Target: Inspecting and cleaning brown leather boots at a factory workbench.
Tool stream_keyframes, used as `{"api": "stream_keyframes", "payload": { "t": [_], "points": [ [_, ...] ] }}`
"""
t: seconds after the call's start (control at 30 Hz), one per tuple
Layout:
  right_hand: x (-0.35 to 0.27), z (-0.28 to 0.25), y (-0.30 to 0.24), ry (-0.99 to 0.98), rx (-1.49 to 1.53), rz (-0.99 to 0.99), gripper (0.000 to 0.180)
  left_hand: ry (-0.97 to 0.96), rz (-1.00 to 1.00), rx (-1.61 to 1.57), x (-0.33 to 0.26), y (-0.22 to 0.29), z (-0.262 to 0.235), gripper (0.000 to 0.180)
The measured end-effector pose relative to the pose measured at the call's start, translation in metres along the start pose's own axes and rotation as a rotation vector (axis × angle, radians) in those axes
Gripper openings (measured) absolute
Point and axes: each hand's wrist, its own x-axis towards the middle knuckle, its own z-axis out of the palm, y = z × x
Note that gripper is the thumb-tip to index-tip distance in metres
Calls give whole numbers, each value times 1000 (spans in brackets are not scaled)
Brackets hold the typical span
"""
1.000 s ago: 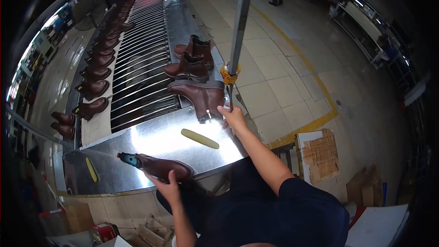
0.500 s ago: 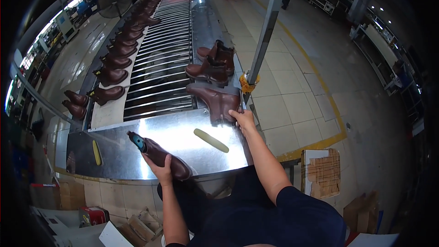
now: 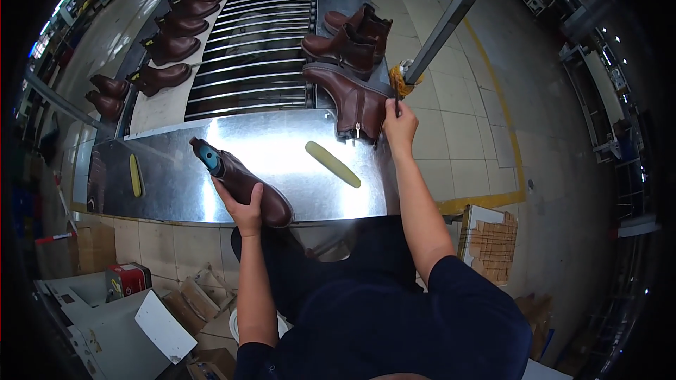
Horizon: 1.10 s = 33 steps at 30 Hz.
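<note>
My left hand [image 3: 243,205] grips a dark brown leather boot [image 3: 248,181] above the near edge of the metal table. A teal piece shows in the boot's opening. My right hand [image 3: 400,127] is closed on a thin dark stick [image 3: 396,95], whose far end I cannot make out against a yellow bundle [image 3: 405,79] at a metal post. Just left of that hand, another brown boot [image 3: 348,102] lies on its side, its zip pull toward me. A yellow-green flat strip [image 3: 332,164] rests between my hands, and a second strip [image 3: 136,176] lies at the left.
Beyond the metal table [image 3: 246,130] runs a roller conveyor [image 3: 250,49]. A row of brown boots [image 3: 169,48] lines its left side; further boots [image 3: 348,49] stand at its right. The metal post [image 3: 454,17] rises at the right. Boxes [image 3: 127,281] sit low at the left.
My view has shifted, so the table sits higher in it. My right hand has left the side-lying boot and now holds the thin dark stick. My left hand keeps its boot.
</note>
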Motion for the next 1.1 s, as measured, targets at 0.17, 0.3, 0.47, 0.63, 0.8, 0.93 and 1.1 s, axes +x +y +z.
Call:
{"api": "stream_keyframes", "payload": {
  "t": [0.17,0.3,0.47,0.63,0.8,0.93,1.1],
  "points": [
    [27,6,-29,-12,58,-37,32,16,27,6,-3,-1,-1,107],
    [39,7,-40,-10,217,63,24,10,41,6,-2,-3,-1,106],
    [22,9,-11,23,8,-121,21,4,2,-50,-2,-8,0,111],
    [-8,24,-12,70,-165,-400,19,12,-8,-37,-2,-6,-2,110],
    [28,25,14,15,43,-168,20,4,-8,-26,-1,-8,-1,109],
    [43,18,29,36,45,-8,30,4,-20,-48,0,-5,3,109],
    [42,4,17,-278,300,386,56,5,-32,-46,-2,-6,-4,109]
  ]
}}
